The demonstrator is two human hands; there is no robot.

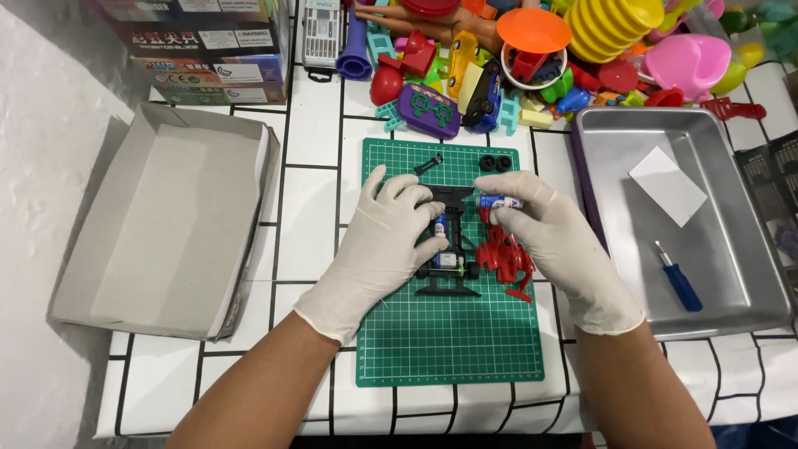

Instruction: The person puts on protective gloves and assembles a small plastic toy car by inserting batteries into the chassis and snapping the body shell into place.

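Two bare forearms rise from the bottom edge of the frame, both hands in white gloves, meeting over a green cutting mat (449, 349) at the centre. The left hand (384, 249) rests on a black toy car chassis (447, 264) in the middle of the mat, fingers curled around its left side and gripping it. The right hand (555, 243) pinches a small blue and white battery (499, 201) between thumb and fingertips, just above the chassis. A red toy car shell (509, 258) lies on the mat under the right palm, touching the chassis's right side. Further up the mat sit a small black part (429, 164) and two black wheels (495, 163). At the right, a metal tray (731, 283) holds a blue-handled screwdriver (680, 281) and a white card (667, 185). At the left lies an open grey cardboard box (166, 224). Along the top edge is a heap of colourful plastic toys (549, 58), with stacked printed boxes (208, 50) at the upper left.
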